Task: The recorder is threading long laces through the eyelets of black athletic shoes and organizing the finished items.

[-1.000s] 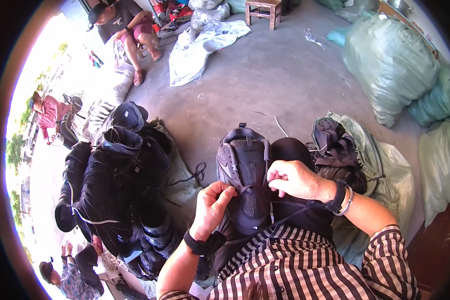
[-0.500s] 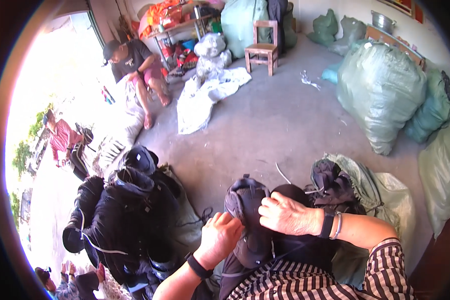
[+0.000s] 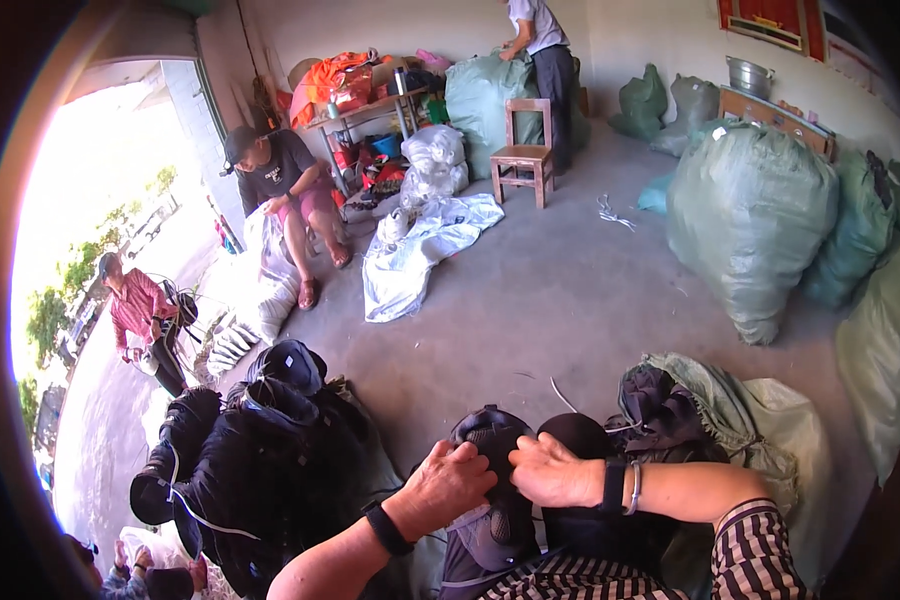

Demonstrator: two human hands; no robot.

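A dark cap with mesh panels (image 3: 492,428) is upright in front of me, its lower part partly hidden by my hands. My left hand (image 3: 444,486) grips its near left side, fingers curled in. On the other side my right hand (image 3: 558,474) is closed at its near right edge, fingertips pinched together. Whatever small part lies between the fingers is hidden. Another mesh-panelled dark piece (image 3: 492,537) shows below my hands by my lap. Just beyond my right hand is a smooth, rounded black cap (image 3: 578,434).
Nested stacks of black caps (image 3: 260,470), tied with white cord, stand at my left. Dark pieces (image 3: 665,405) lie on a pale woven sack (image 3: 760,430) at right. Large green sacks (image 3: 755,220), a wooden chair (image 3: 523,155) and several other people, one seated (image 3: 280,190), are farther off.
The view has tilted up, showing more of the room and the person standing at the back. My hands have drawn closer together at the cap, the right one shifting slightly lower in view.
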